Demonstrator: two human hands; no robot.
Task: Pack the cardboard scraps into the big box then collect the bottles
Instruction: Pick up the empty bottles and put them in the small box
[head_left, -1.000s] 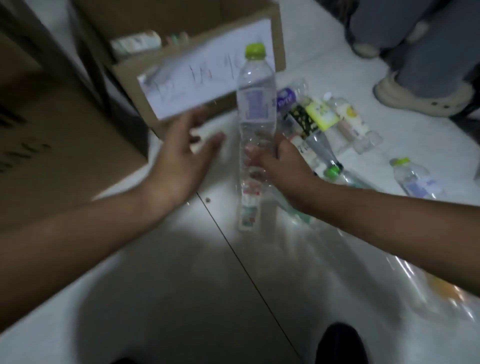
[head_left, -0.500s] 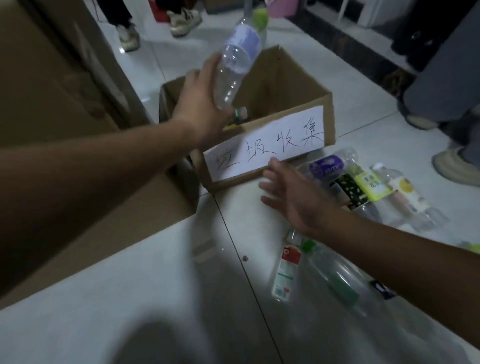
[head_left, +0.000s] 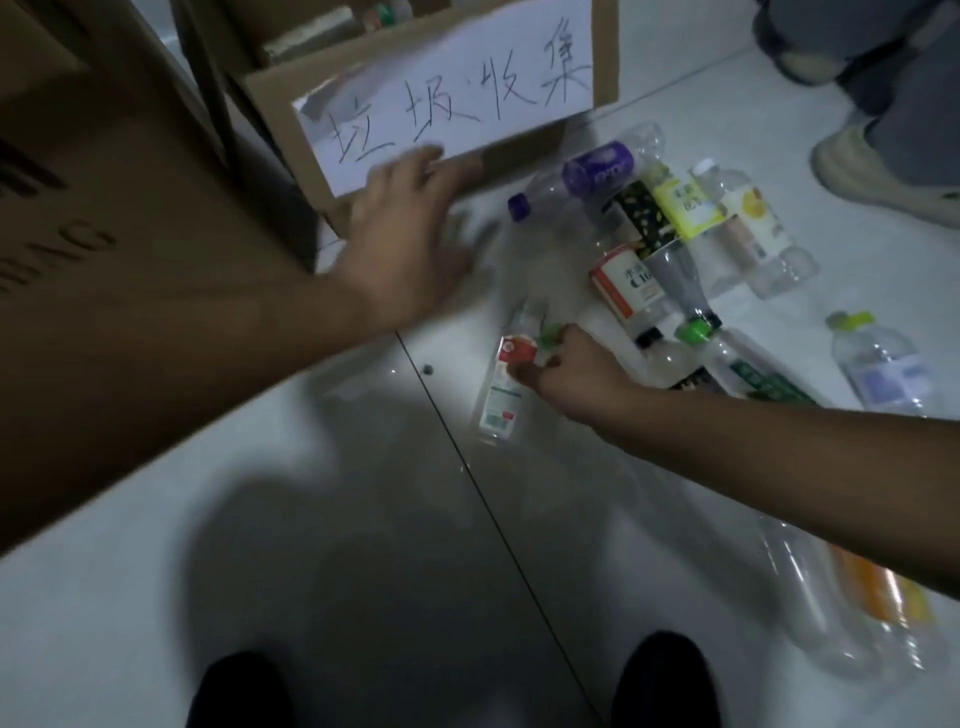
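Though flat on floor (head_left: 332, 525) — bottle (head_left: 501, 395) (red-labelled) under right grip (head_left: 576, 374)

Dim, motion-blurred, shadowed foreground, wide-angle edge distortion

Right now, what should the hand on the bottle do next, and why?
Probably lift the bottle and carry it to the box. The right hand seems to pinch it near its green cap, it lies flat on the floor, and the open box stands just behind. The left hand is open and holds nothing.
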